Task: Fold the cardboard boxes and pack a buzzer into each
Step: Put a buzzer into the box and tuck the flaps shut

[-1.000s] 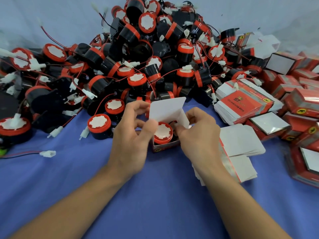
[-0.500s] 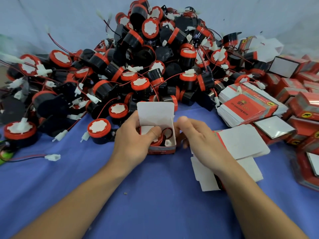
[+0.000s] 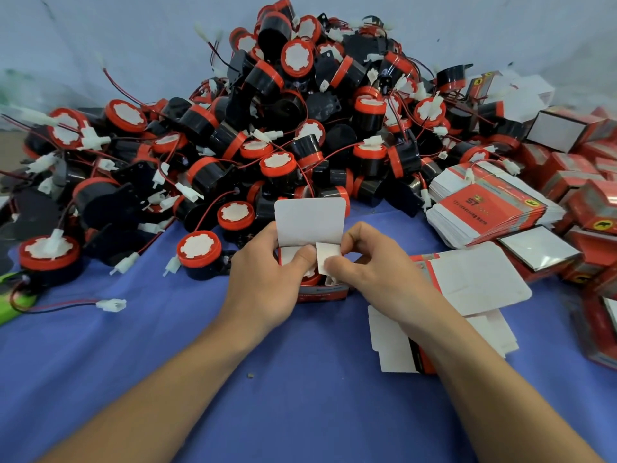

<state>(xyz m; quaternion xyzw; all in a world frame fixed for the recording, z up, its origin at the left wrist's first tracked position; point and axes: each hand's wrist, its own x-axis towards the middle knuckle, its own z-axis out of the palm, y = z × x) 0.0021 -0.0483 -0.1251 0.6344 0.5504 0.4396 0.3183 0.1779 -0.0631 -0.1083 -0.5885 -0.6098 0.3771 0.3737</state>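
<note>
Small red-and-white cardboard box (image 3: 322, 291) upright on the blue-covered bench (image 3: 160, 349), directly between the hands; white lid flap (image 3: 310, 222) standing open behind the fingers; left hand (image 3: 267, 279) gripping its left wall, thumb on the left inner flap; right hand (image 3: 374, 274) pinching the right inner flap (image 3: 323, 260); round black-and-red buzzer (image 3: 312, 279) partly visible inside; heap of loose buzzers (image 3: 293, 105) just behind.

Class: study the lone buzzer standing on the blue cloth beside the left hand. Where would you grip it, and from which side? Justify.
Probably pinch the buzzer across its round red cap, coming from above and the near side: the cap faces up, the pile crowds behind it, and bare cloth lies in front.
</note>
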